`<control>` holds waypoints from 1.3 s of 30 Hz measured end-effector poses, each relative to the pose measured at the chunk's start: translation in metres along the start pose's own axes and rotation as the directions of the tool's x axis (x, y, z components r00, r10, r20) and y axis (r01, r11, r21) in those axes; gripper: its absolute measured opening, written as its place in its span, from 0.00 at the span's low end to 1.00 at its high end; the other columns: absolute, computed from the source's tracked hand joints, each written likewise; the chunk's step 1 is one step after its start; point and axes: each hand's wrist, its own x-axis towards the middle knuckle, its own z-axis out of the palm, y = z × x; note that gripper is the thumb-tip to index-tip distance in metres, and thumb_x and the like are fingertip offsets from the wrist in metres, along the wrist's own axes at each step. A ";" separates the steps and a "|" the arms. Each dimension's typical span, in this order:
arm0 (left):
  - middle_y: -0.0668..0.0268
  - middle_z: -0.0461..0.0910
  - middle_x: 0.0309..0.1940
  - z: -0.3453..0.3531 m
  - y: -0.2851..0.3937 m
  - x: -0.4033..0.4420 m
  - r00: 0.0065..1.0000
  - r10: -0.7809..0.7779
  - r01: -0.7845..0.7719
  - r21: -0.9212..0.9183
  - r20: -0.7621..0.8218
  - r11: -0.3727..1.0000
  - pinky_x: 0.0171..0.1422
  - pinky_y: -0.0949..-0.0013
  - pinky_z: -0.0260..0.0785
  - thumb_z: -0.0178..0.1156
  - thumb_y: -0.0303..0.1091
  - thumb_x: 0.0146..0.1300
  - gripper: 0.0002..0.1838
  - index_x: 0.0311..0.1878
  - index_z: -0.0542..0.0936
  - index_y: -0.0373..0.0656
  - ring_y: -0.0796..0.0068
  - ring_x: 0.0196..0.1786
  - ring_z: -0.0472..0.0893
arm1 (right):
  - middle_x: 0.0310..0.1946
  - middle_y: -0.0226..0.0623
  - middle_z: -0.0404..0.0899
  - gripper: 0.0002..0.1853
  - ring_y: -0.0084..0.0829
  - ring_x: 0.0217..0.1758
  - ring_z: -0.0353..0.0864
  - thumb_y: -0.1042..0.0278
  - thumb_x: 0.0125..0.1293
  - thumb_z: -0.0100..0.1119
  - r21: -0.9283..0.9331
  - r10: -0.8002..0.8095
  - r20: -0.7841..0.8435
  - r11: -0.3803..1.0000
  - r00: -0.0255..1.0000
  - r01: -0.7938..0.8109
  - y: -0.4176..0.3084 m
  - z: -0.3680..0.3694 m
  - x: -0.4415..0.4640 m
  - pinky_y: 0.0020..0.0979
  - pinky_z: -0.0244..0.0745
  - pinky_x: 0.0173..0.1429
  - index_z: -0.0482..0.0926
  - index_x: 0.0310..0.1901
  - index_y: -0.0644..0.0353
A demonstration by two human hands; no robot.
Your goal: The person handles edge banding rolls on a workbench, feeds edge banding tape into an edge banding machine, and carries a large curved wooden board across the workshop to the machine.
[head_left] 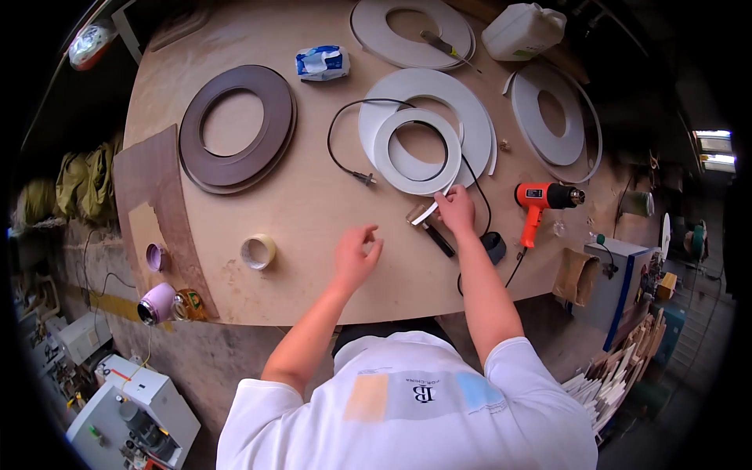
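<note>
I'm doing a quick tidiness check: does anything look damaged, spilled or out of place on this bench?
The brown board at the left has a pale, ragged-edged patch, perhaps damage. At the right, a loose outer turn stands away from the white strip coil. I see no spill.

Smooth strip (plastic, seemingly).

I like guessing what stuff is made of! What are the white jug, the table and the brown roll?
Jug: probably plastic, milky white with rounded corners. Table: likely wooden board, dull, tan and smudged. Brown roll: maybe plastic, smooth with a faint shine.
</note>
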 end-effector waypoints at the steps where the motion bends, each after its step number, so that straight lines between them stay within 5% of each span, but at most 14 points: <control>1: 0.63 0.81 0.40 0.008 0.011 0.012 0.995 0.089 -0.092 0.088 0.035 0.992 0.49 0.62 0.74 0.71 0.33 0.59 0.20 0.54 0.80 0.43 0.64 0.44 0.80 | 0.30 0.38 0.87 0.16 0.28 0.24 0.86 0.60 0.68 0.66 0.067 0.026 -0.001 0.997 1.000 -0.026 0.001 0.005 -0.001 0.32 0.80 0.29 0.75 0.46 0.63; 4: 0.61 0.80 0.53 0.028 0.056 0.064 0.957 0.268 -0.287 0.232 0.108 0.929 0.65 0.54 0.70 0.73 0.40 0.57 0.27 0.58 0.79 0.42 0.57 0.58 0.77 | 0.32 0.41 0.87 0.14 0.35 0.31 0.88 0.59 0.71 0.60 0.185 0.063 0.074 0.980 0.995 -0.076 0.002 0.008 -0.003 0.37 0.82 0.37 0.77 0.46 0.62; 7: 0.62 0.79 0.54 0.062 0.049 0.103 0.873 0.443 -0.485 0.437 0.202 0.757 0.72 0.51 0.64 0.71 0.47 0.58 0.30 0.59 0.78 0.40 0.60 0.60 0.77 | 0.38 0.42 0.87 0.13 0.43 0.43 0.88 0.58 0.73 0.54 -0.230 -0.145 0.041 0.961 0.989 0.150 -0.007 -0.001 -0.012 0.42 0.80 0.49 0.78 0.46 0.60; 8: 0.62 0.79 0.53 0.069 0.047 0.110 0.870 0.420 -0.493 0.480 0.257 0.726 0.71 0.51 0.64 0.70 0.48 0.58 0.29 0.57 0.79 0.39 0.60 0.59 0.77 | 0.42 0.41 0.87 0.13 0.48 0.51 0.84 0.58 0.73 0.53 -0.233 -0.068 0.071 0.969 0.995 0.083 -0.012 -0.004 -0.013 0.44 0.77 0.56 0.80 0.48 0.57; 13: 0.64 0.78 0.42 0.090 0.018 0.141 0.770 0.393 -0.638 0.592 0.503 0.493 0.61 0.54 0.67 0.66 0.46 0.58 0.20 0.47 0.82 0.41 0.62 0.51 0.76 | 0.42 0.39 0.88 0.14 0.41 0.49 0.86 0.58 0.71 0.55 -0.161 -0.135 0.161 0.974 0.978 0.161 0.004 -0.022 -0.011 0.40 0.78 0.54 0.82 0.53 0.53; 15: 0.64 0.77 0.41 0.088 0.015 0.148 0.734 0.402 -0.675 0.517 0.548 0.526 0.54 0.61 0.68 0.63 0.44 0.63 0.15 0.43 0.82 0.42 0.63 0.48 0.76 | 0.42 0.39 0.88 0.15 0.40 0.48 0.86 0.58 0.70 0.57 -0.213 -0.153 0.154 0.960 0.976 0.184 -0.008 -0.040 -0.020 0.40 0.78 0.54 0.81 0.54 0.53; 20: 0.61 0.76 0.42 0.043 0.044 0.157 0.690 0.537 -0.711 0.315 0.486 0.629 0.53 0.59 0.71 0.63 0.42 0.66 0.15 0.47 0.79 0.40 0.59 0.48 0.77 | 0.43 0.37 0.88 0.18 0.36 0.47 0.87 0.59 0.67 0.64 -0.367 -0.389 -0.306 0.890 0.869 0.270 0.024 -0.069 0.016 0.36 0.79 0.54 0.81 0.55 0.56; 21: 0.60 0.76 0.42 0.025 0.057 0.152 0.730 0.532 -0.661 0.245 0.430 0.709 0.52 0.59 0.71 0.64 0.42 0.65 0.16 0.48 0.79 0.39 0.58 0.48 0.76 | 0.44 0.37 0.88 0.18 0.35 0.46 0.87 0.60 0.67 0.65 -0.460 -0.489 -0.374 0.836 0.788 0.301 0.035 -0.072 0.024 0.35 0.80 0.53 0.81 0.55 0.58; 25: 0.56 0.75 0.42 -0.063 0.097 0.097 0.856 0.443 -0.473 0.055 0.267 0.879 0.49 0.55 0.70 0.71 0.37 0.60 0.21 0.51 0.77 0.38 0.52 0.46 0.76 | 0.45 0.37 0.88 0.18 0.35 0.47 0.87 0.61 0.66 0.67 -0.439 -0.423 -0.274 0.854 0.864 0.279 0.058 -0.074 0.042 0.35 0.80 0.54 0.82 0.55 0.58; 27: 0.57 0.76 0.44 -0.088 0.090 0.061 0.891 0.381 -0.418 0.117 0.247 0.901 0.48 0.55 0.70 0.71 0.37 0.58 0.22 0.52 0.77 0.38 0.53 0.44 0.76 | 0.44 0.37 0.88 0.17 0.34 0.46 0.87 0.63 0.66 0.68 -0.303 -0.232 -0.100 0.933 0.967 0.192 0.052 -0.076 0.035 0.35 0.80 0.54 0.82 0.54 0.58; 30: 0.56 0.77 0.44 -0.099 0.053 0.020 0.920 0.296 -0.363 0.271 0.257 0.892 0.50 0.54 0.71 0.71 0.36 0.58 0.23 0.53 0.78 0.38 0.52 0.45 0.78 | 0.43 0.37 0.88 0.14 0.33 0.44 0.86 0.67 0.65 0.68 -0.171 -0.225 0.063 0.957 0.972 0.232 0.032 -0.064 0.007 0.34 0.80 0.53 0.84 0.51 0.58; 33: 0.57 0.77 0.45 -0.090 -0.004 -0.011 0.937 0.237 -0.324 0.391 0.255 0.862 0.51 0.55 0.71 0.72 0.36 0.54 0.25 0.54 0.78 0.38 0.54 0.47 0.78 | 0.42 0.36 0.87 0.11 0.32 0.43 0.86 0.70 0.65 0.68 -0.169 -0.419 0.204 0.875 0.885 0.453 0.017 -0.042 -0.027 0.31 0.80 0.52 0.85 0.49 0.59; 36: 0.58 0.78 0.51 -0.073 -0.042 -0.029 0.923 0.126 -0.312 0.516 0.364 0.797 0.60 0.54 0.69 0.73 0.36 0.52 0.29 0.58 0.78 0.39 0.56 0.55 0.76 | 0.42 0.37 0.87 0.11 0.35 0.44 0.86 0.70 0.65 0.67 -0.296 -0.589 0.273 0.701 0.761 0.649 0.001 -0.014 -0.045 0.32 0.80 0.52 0.85 0.48 0.58; 39: 0.59 0.77 0.54 -0.062 -0.042 -0.031 0.945 0.107 -0.275 0.570 0.310 0.774 0.67 0.52 0.66 0.73 0.36 0.52 0.31 0.60 0.77 0.40 0.57 0.59 0.75 | 0.43 0.38 0.87 0.10 0.40 0.46 0.85 0.72 0.66 0.66 -0.158 -0.474 0.174 0.852 0.863 0.500 0.003 0.018 -0.043 0.36 0.80 0.53 0.86 0.48 0.57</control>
